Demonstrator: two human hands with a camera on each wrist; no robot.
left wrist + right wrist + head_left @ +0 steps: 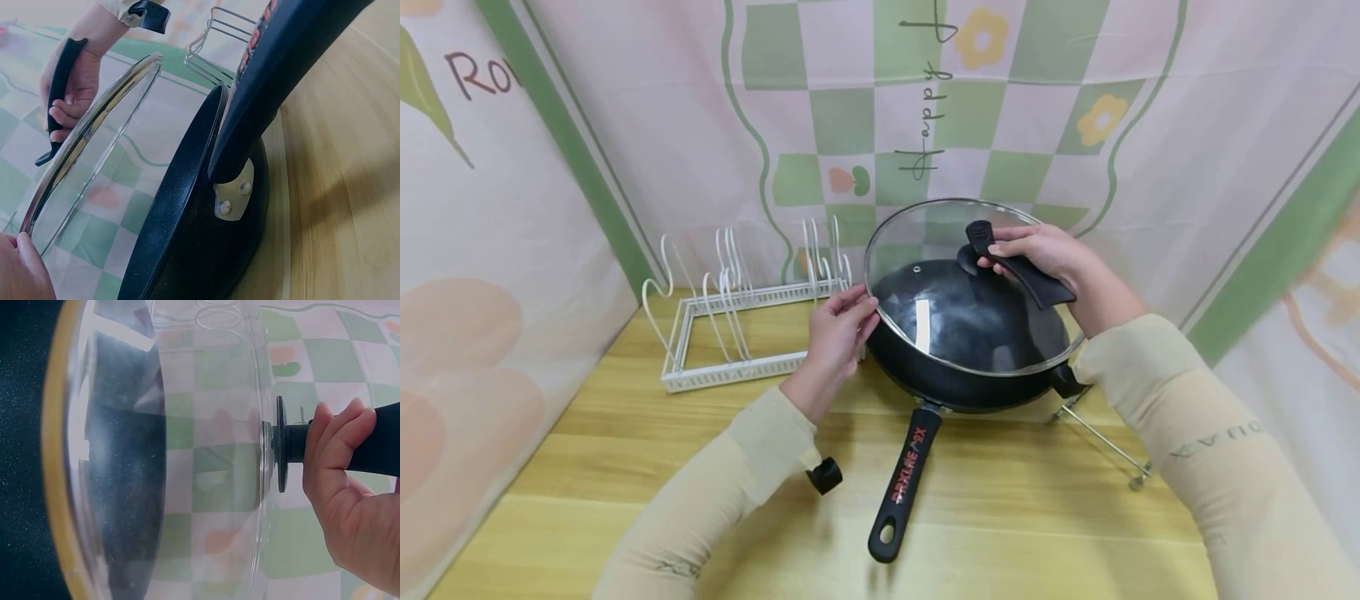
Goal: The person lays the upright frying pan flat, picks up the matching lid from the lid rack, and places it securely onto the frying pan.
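Observation:
A round glass lid (910, 312) with a metal rim is over a black frying pan (940, 392). In the left wrist view, a gap shows between the tilted lid (115, 128) and the pan (187, 231). My right hand (1048, 254) grips the lid's black handle (1033, 279), fingers curled around its stem in the right wrist view. On the left side, my left hand (838, 333) pinches the lid's rim between thumb and fingers. The pan's long black handle (904, 487), with red lettering, points toward me.
Left of the pan stands a white rack (733, 372) with upright wire dividers. A metal wire stand (1105, 442) shows at the pan's right, partly hidden. Wooden tabletop (1015, 517) lies beneath, and a checkered printed curtain (842, 125) hangs close behind.

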